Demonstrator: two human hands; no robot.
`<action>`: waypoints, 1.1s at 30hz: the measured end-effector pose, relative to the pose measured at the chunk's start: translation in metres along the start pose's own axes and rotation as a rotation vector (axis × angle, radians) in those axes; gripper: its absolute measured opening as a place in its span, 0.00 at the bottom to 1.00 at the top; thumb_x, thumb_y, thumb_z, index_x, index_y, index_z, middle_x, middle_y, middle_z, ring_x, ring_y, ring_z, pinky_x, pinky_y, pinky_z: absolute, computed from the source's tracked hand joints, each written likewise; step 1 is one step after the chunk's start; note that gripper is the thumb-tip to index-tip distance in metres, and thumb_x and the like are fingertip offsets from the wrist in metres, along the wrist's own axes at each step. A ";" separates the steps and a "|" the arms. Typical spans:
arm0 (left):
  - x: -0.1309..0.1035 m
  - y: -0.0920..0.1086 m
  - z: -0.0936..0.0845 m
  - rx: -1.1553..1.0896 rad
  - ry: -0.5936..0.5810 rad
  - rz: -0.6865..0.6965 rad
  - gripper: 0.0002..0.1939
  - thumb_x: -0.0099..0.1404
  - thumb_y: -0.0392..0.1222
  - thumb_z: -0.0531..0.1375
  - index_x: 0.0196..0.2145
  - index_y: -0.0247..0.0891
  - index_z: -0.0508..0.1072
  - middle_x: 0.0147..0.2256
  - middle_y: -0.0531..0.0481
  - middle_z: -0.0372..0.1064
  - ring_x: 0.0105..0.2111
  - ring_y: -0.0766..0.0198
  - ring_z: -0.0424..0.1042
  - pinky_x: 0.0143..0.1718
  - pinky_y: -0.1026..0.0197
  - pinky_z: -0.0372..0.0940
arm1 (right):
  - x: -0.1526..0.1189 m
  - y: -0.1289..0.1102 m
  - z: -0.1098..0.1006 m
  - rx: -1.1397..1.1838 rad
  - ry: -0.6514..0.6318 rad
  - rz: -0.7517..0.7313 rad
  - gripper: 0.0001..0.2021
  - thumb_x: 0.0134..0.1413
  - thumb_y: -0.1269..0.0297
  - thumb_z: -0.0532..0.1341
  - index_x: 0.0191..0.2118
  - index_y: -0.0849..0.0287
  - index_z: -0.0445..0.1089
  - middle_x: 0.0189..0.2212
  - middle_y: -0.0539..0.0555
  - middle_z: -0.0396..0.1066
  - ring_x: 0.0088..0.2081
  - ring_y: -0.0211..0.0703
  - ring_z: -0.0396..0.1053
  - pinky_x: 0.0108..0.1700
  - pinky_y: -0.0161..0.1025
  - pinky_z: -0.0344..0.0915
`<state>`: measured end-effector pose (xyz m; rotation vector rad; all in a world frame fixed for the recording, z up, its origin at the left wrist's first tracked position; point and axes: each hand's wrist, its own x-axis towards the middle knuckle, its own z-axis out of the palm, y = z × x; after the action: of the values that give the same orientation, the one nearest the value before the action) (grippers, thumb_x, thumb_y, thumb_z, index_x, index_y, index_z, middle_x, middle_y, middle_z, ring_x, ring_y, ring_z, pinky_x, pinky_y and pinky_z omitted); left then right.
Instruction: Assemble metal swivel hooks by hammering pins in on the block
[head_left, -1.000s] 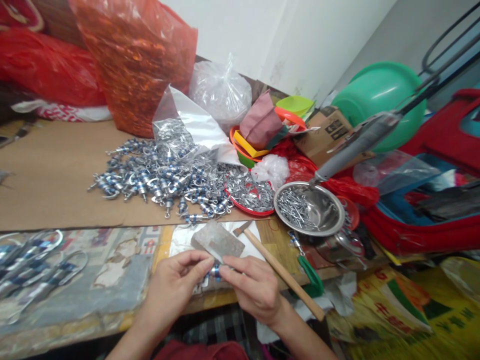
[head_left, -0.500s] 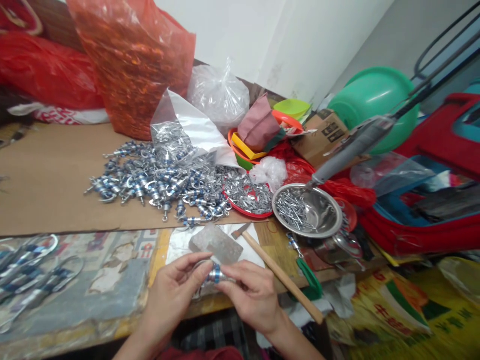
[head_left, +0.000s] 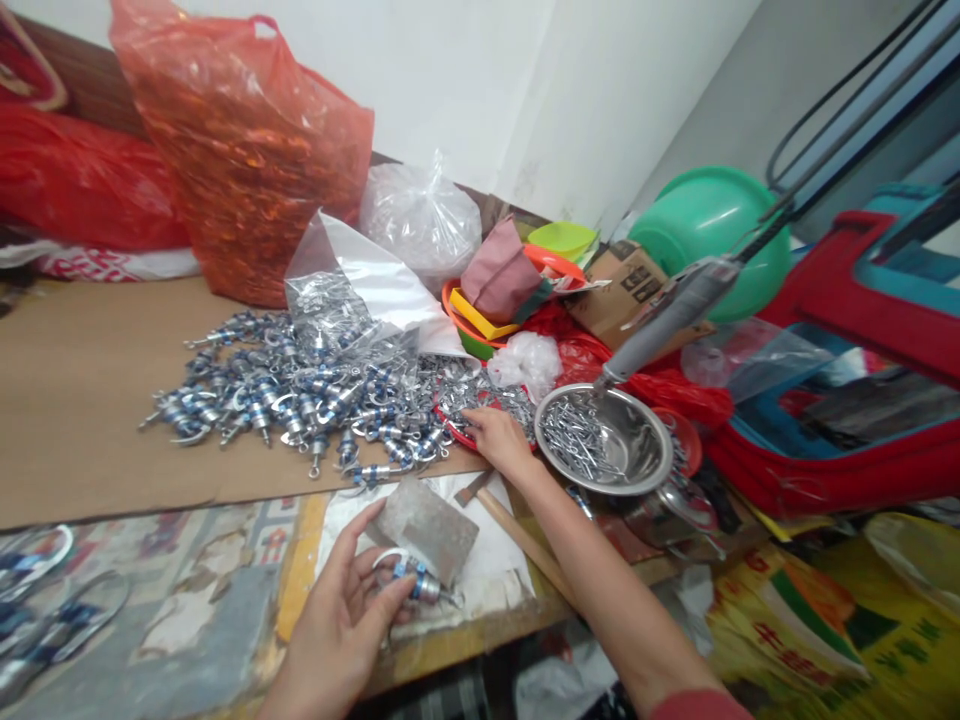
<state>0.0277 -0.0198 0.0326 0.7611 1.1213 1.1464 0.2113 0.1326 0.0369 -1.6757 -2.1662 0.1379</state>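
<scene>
Head view: left hand (head_left: pixel 337 625) pinches a blue-banded metal fitting (head_left: pixel 418 583) between thumb and fingers (head_left: pixel 390 605), low over the surface.
Right hand (head_left: pixel 496 437) reaches into shiny loose clips on the red plate (head_left: pixel 459 438), fingers curled; what they grasp is unclear.

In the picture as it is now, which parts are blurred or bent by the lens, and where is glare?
Head view: the lower left corner is smeared, so the metal rings there blur; the left hand and the small silver-and-blue part it holds stay fairly sharp. The wide lens bends the edges. Glare sits on the steel bowl and the clear bags.
</scene>
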 end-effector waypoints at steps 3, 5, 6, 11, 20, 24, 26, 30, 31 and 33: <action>0.003 -0.004 -0.001 -0.010 0.011 -0.011 0.36 0.49 0.43 0.62 0.53 0.41 0.51 0.27 0.52 0.68 0.27 0.61 0.72 0.23 0.65 0.65 | 0.014 0.008 0.016 -0.039 -0.032 0.027 0.09 0.47 0.74 0.57 0.33 0.57 0.73 0.31 0.54 0.71 0.36 0.43 0.68 0.39 0.35 0.61; 0.005 -0.007 -0.002 -0.041 0.018 0.001 0.38 0.48 0.42 0.62 0.54 0.42 0.49 0.26 0.53 0.67 0.25 0.61 0.72 0.21 0.65 0.65 | 0.015 0.014 0.020 -0.047 -0.008 0.063 0.11 0.49 0.73 0.56 0.37 0.58 0.72 0.32 0.55 0.70 0.37 0.43 0.68 0.40 0.36 0.61; 0.007 -0.010 -0.003 -0.061 0.023 0.013 0.39 0.47 0.42 0.63 0.54 0.43 0.48 0.26 0.54 0.66 0.24 0.61 0.72 0.20 0.64 0.65 | 0.015 0.018 0.019 -0.046 0.012 0.084 0.12 0.50 0.73 0.55 0.40 0.59 0.71 0.34 0.56 0.70 0.39 0.44 0.67 0.40 0.37 0.61; 0.010 -0.015 -0.004 -0.124 0.057 0.070 0.39 0.45 0.38 0.64 0.53 0.43 0.49 0.24 0.56 0.65 0.21 0.63 0.71 0.19 0.64 0.66 | 0.009 0.031 -0.003 0.018 0.079 0.143 0.13 0.52 0.75 0.52 0.41 0.65 0.70 0.37 0.60 0.69 0.42 0.44 0.65 0.45 0.39 0.59; 0.010 -0.013 -0.002 -0.185 0.100 0.053 0.40 0.42 0.35 0.65 0.52 0.44 0.51 0.24 0.57 0.66 0.20 0.66 0.69 0.18 0.64 0.67 | -0.095 -0.057 -0.018 0.436 -0.058 -0.196 0.08 0.50 0.74 0.54 0.30 0.60 0.71 0.26 0.51 0.72 0.30 0.37 0.68 0.33 0.33 0.65; 0.010 -0.014 -0.003 -0.180 0.082 0.050 0.41 0.42 0.35 0.65 0.52 0.43 0.50 0.23 0.57 0.66 0.20 0.66 0.69 0.18 0.64 0.67 | -0.115 -0.074 -0.009 0.375 0.058 -0.361 0.12 0.51 0.77 0.50 0.34 0.61 0.70 0.28 0.54 0.71 0.32 0.39 0.67 0.35 0.36 0.64; 0.011 -0.013 -0.003 -0.186 0.076 0.050 0.41 0.42 0.34 0.65 0.51 0.43 0.51 0.23 0.58 0.66 0.20 0.66 0.69 0.18 0.65 0.67 | -0.114 -0.076 -0.005 0.365 0.097 -0.381 0.13 0.52 0.77 0.50 0.35 0.61 0.70 0.28 0.55 0.71 0.32 0.39 0.66 0.35 0.36 0.64; 0.011 -0.013 -0.005 -0.186 0.055 0.039 0.40 0.42 0.35 0.65 0.51 0.42 0.50 0.23 0.58 0.66 0.20 0.67 0.68 0.19 0.65 0.66 | -0.110 -0.082 -0.005 0.240 0.039 -0.439 0.13 0.52 0.77 0.49 0.34 0.61 0.70 0.28 0.55 0.69 0.31 0.40 0.64 0.33 0.36 0.62; 0.011 -0.013 -0.005 -0.182 0.047 0.031 0.40 0.42 0.35 0.65 0.51 0.42 0.50 0.23 0.58 0.66 0.20 0.67 0.68 0.20 0.65 0.66 | -0.111 -0.085 -0.007 0.191 0.019 -0.441 0.12 0.52 0.77 0.50 0.33 0.61 0.69 0.27 0.54 0.68 0.31 0.40 0.63 0.32 0.36 0.62; 0.011 -0.013 -0.006 -0.177 0.038 0.023 0.41 0.42 0.36 0.65 0.51 0.42 0.50 0.23 0.58 0.66 0.21 0.67 0.68 0.20 0.65 0.66 | -0.114 -0.089 -0.011 0.103 -0.014 -0.438 0.11 0.51 0.76 0.50 0.32 0.60 0.69 0.26 0.54 0.67 0.30 0.41 0.62 0.31 0.36 0.60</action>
<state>0.0259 -0.0131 0.0155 0.6184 1.0294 1.2655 0.1583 -0.0016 0.0469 -1.1147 -2.4317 0.1338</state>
